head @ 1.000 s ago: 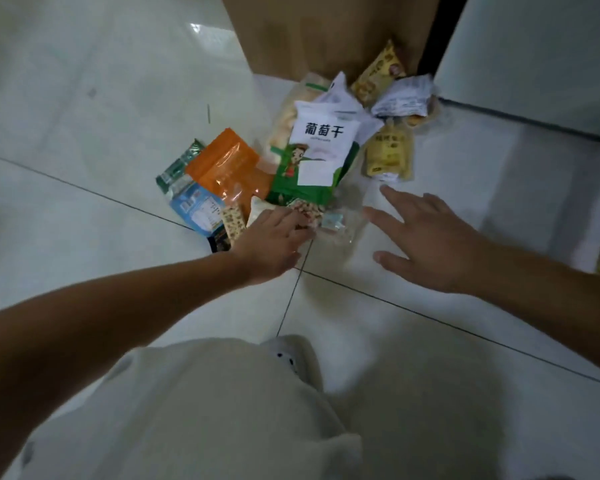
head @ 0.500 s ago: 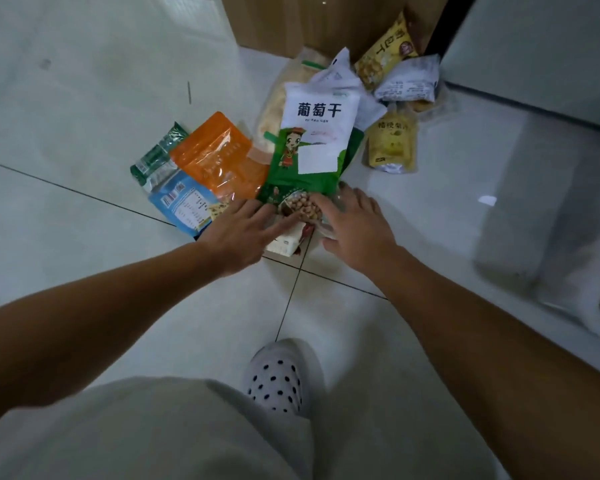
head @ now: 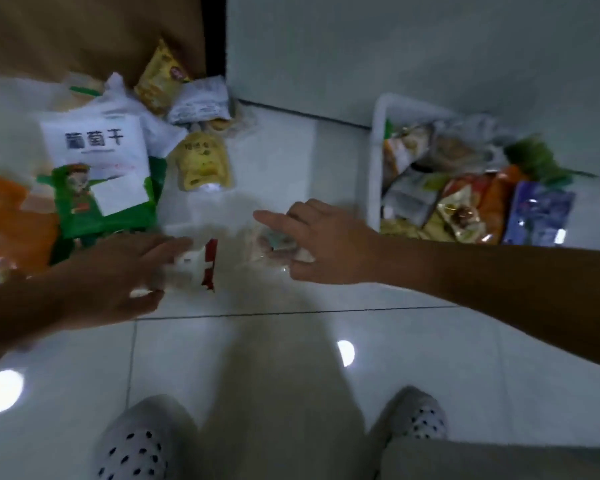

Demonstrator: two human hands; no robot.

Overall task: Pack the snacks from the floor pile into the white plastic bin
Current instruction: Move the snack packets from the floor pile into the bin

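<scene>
The snack pile lies on the floor at upper left: a green-and-white raisin bag (head: 97, 174), an orange pouch (head: 7, 223), a yellow packet (head: 200, 164) and a silver packet (head: 201, 102). My left hand (head: 118, 271) holds a small white-and-red packet (head: 198, 265) just above the tiles. My right hand (head: 319, 244) grips a clear wrapped snack (head: 274, 247), with the forefinger stretched out. The white plastic bin (head: 374, 161) stands at the right, holding several packets.
A brown wooden panel (head: 84, 29) and a pale wall (head: 395, 46) rise behind the pile and bin. My two spotted slippers (head: 136, 445) stand at the bottom. Bare glossy tiles (head: 274, 341) lie between hands and feet.
Both hands have lifted small packets off the pile's near edge and moved right. The view has swung right, so the bin now shows.
</scene>
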